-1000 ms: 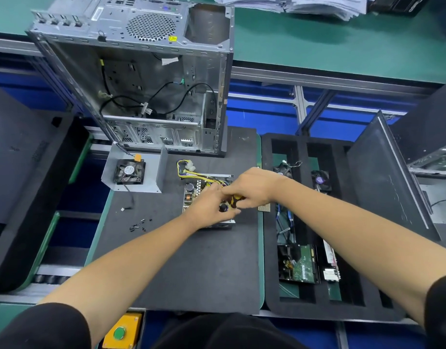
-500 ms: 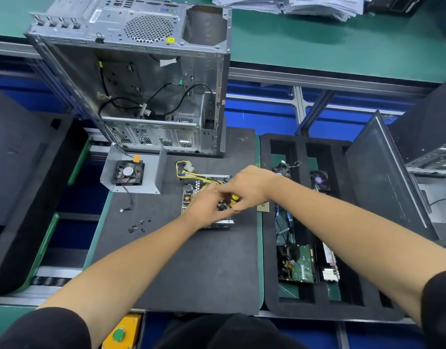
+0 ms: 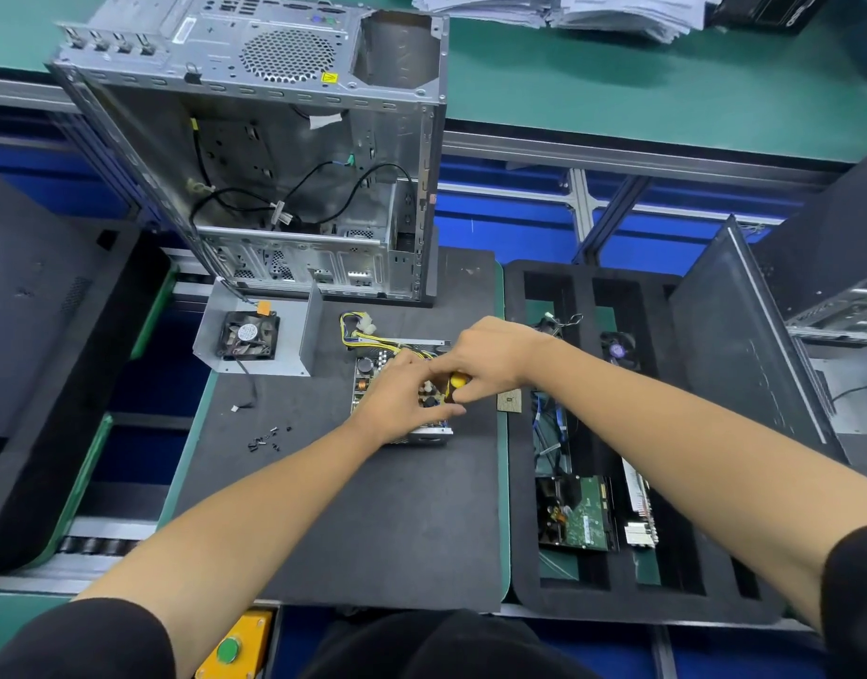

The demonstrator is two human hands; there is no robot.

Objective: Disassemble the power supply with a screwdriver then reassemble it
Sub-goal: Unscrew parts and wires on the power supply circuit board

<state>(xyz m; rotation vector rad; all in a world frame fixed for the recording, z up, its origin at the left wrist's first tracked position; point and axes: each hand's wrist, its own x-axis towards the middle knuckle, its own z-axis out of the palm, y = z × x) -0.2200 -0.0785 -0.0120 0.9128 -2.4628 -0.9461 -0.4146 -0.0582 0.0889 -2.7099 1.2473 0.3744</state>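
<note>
The opened power supply (image 3: 367, 379) lies on the black mat with its circuit board showing and yellow cables (image 3: 353, 330) running from its far end. Its grey metal cover with the black fan (image 3: 247, 334) sits apart to the left. My right hand (image 3: 490, 355) grips a screwdriver with a yellow and black handle (image 3: 457, 383), held over the board's right side. My left hand (image 3: 404, 399) rests on the board, fingers touching it beside the screwdriver. The tool's tip is hidden by my hands.
Several small black screws (image 3: 267, 439) lie loose on the mat (image 3: 372, 521) to the left. An empty computer case (image 3: 274, 164) stands behind. A black foam tray (image 3: 529, 580) on the right holds a hard drive (image 3: 576, 514), fans and cables. A CPU chip (image 3: 510, 400) lies at the mat's right edge.
Both hands have stayed on the power supply board, shifting only slightly; the view has moved a little.
</note>
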